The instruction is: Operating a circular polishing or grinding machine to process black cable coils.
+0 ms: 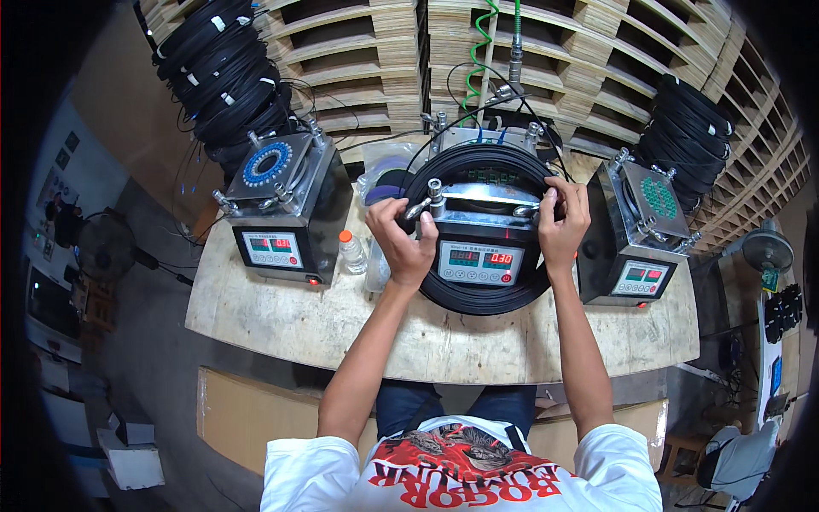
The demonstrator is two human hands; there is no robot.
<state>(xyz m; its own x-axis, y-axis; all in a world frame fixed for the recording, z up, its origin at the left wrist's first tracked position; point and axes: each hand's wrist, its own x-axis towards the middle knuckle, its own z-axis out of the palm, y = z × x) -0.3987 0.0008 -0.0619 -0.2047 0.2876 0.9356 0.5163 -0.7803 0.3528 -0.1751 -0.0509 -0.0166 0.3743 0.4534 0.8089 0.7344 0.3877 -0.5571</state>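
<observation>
Head view: both hands at the middle machine (479,256) on the worn table (281,316). A coil of black cable (478,299) is looped round that machine's top and hangs down over its front panel. Left hand (403,241) is curled closed at the coil's left side, next to the left wing-nut clamp (426,200); fingers look wrapped on the cable, though the thumb side blocks the contact. Right hand (561,224) is closed too, pinching at the coil's right edge by the right clamp (531,207).

My read on doing this step well: keep both grips even so the loops stay stacked and don't spring apart, keep the strands clear of the clamp screws, and don't let the low part of the coil drag over the buttons and red displays.

Similar machines sit left (277,213) and right (640,235), apart from the hands. Small plastic bottle (351,253) stands between the left and middle machines. Stacks of black coils far left (223,72) and far right (687,136), pallets (367,51) behind.

Hard to tell:
- fixture plate under the coil, mostly covered
- whether the clamps are tight or loose
- the clear bags behind the left hand, contents blurred
- cable ends, not traceable
- frame rim is dark, and the table's near edge hides the lap
</observation>
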